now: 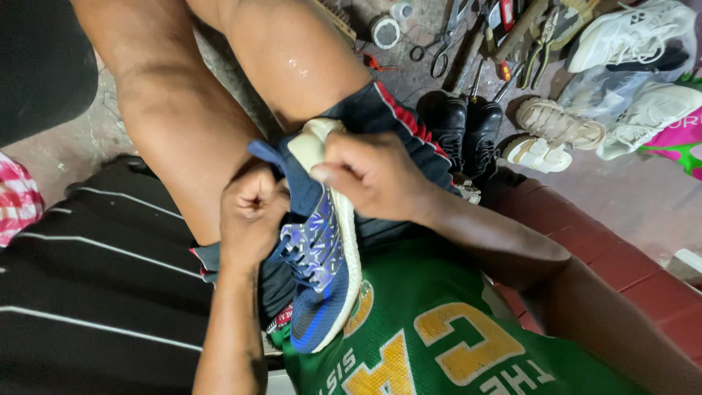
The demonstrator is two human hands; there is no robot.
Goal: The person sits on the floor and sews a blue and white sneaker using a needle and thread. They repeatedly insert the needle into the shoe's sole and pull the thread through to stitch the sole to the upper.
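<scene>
The concrete floor [643, 197] bears scissors [441, 45], black shoes [466, 128] and white sandals [550, 132].

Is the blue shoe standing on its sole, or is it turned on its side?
On its side: the blue shoe lies across the lap, its white sole edge facing right, gripped by both hands.

My left hand [252, 212] fisted inside blue sneaker [318, 263] collar, right hand [373, 175] pinching its cream heel sole. Shoe wedged between my knees; scissors [439, 47] on floor.

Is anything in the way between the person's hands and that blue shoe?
Nothing visible. The left hand is closed against the blue shoe near its heel, and the right hand pinches the pale sole edge at the heel. Both hands touch the shoe directly.
</scene>
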